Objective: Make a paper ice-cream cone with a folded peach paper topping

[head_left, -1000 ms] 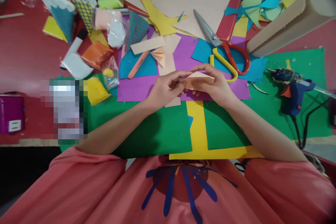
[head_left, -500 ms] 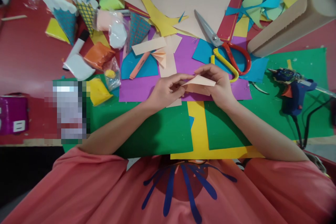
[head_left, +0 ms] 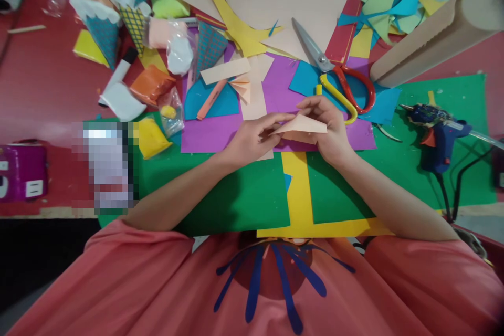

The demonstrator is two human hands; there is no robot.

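Observation:
A folded peach paper (head_left: 302,125) is held between both hands over the purple sheet. My left hand (head_left: 252,139) pinches its left end, fingers pressed together. Around the right end close the thumb and fingers of my right hand (head_left: 328,126), with the index finger raised near the top fold. Scissors (head_left: 325,63) with one red and one yellow handle lie just beyond my right hand on blue paper. Left of the hands, a small fan-folded peach piece (head_left: 242,88) rests beside an orange marker (head_left: 211,100) and a peach strip (head_left: 225,70).
A blue glue gun (head_left: 443,142) lies on green sheets (head_left: 236,199) at the right, near a brown paper roll (head_left: 425,31). Clay packets (head_left: 151,84), decorated cones (head_left: 103,34) and a pixelated phone-shaped object (head_left: 110,168) are at the left. Paper scraps (head_left: 388,0) lie at the back right.
The view has shifted slightly, so objects on the left appear a little further right. Both hands keep hold of the folded paper, which is tilted slightly differently.

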